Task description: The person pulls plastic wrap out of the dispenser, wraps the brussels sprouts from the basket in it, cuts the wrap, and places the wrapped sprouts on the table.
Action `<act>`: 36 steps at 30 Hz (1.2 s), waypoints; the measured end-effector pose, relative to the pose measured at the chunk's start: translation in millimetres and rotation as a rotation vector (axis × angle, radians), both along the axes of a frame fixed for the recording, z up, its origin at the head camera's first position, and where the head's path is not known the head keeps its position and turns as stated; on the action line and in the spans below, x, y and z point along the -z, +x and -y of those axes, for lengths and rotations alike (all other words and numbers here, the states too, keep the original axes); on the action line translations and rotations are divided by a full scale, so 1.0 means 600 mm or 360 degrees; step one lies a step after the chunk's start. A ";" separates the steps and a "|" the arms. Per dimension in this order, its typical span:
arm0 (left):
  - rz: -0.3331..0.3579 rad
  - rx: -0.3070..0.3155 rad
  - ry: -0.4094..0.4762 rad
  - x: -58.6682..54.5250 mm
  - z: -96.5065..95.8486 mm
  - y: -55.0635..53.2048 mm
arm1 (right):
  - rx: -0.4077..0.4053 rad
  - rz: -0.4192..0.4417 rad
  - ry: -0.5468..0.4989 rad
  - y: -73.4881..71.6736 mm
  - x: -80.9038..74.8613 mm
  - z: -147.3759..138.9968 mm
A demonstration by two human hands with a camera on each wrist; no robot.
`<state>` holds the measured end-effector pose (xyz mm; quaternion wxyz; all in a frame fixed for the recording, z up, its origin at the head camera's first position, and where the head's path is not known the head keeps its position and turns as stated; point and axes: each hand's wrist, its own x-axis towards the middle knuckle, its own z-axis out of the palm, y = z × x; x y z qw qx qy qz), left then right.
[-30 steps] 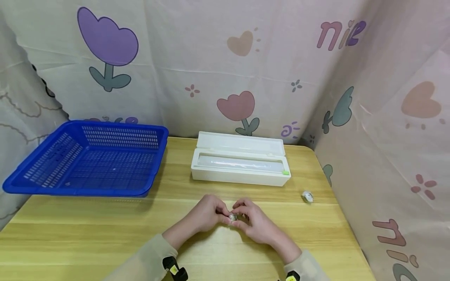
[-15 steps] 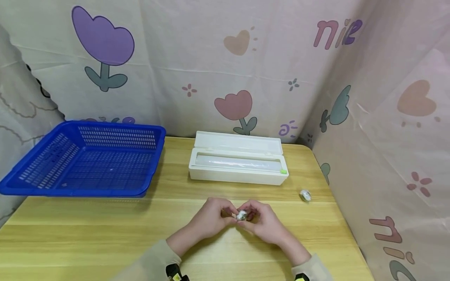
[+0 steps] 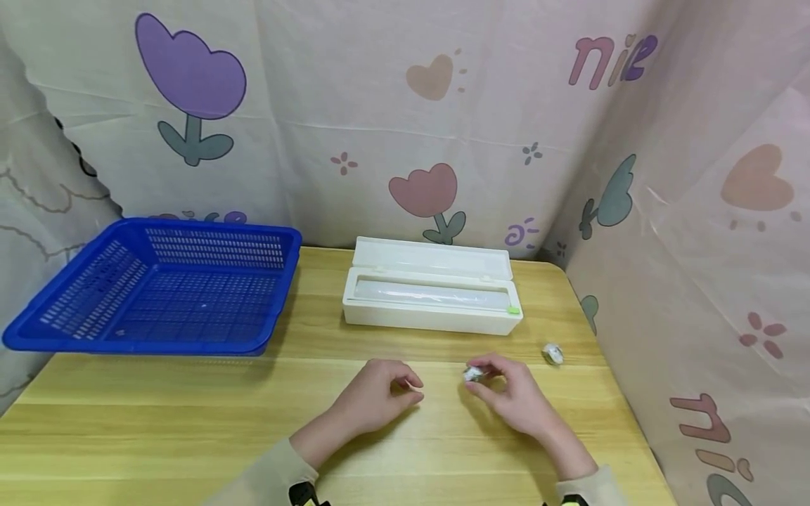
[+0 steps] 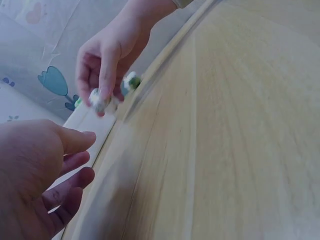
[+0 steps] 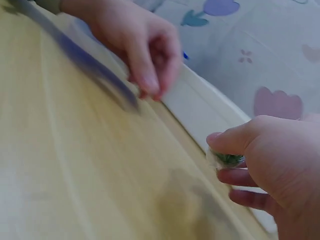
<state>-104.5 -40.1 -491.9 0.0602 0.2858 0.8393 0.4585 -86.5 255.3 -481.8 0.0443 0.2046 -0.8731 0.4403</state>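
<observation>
My right hand point(image 3: 517, 398) pinches a small lump in clear wrap point(image 3: 472, 374) between thumb and fingers, above the table. In the right wrist view the wrapped lump point(image 5: 226, 158) shows dark green inside its crinkled, shiny film. My left hand point(image 3: 378, 396) is apart from it, to the left, with fingers loosely bent and nothing between them. A second, similar wrapped lump point(image 3: 553, 353) lies on the table to the right, beyond my right hand.
Behind the hands stands a long white box point(image 3: 433, 318) with its lid raised and a roll of clear film point(image 3: 430, 294) inside. A blue plastic basket point(image 3: 183, 346) is at the left. Printed cloth point(image 3: 316, 84) hangs behind and right of the wooden table point(image 3: 158, 436).
The hands have parted: both were at the wrapped lump together, then the left hand let go and the right hand carried it to the right. The second lump has stayed put.
</observation>
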 end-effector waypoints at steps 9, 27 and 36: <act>-0.0040 -0.0094 0.0017 -0.001 0.026 0.003 | 0.0272 -0.0372 0.0343 -0.022 -0.023 -0.091; -0.0060 -0.0161 0.0025 -0.007 0.046 0.001 | 0.0925 -0.0136 0.0725 -0.098 -0.005 -0.162; -0.0064 -0.0172 0.0014 -0.009 0.050 -0.002 | 0.1012 -0.0041 0.0706 -0.104 0.010 -0.165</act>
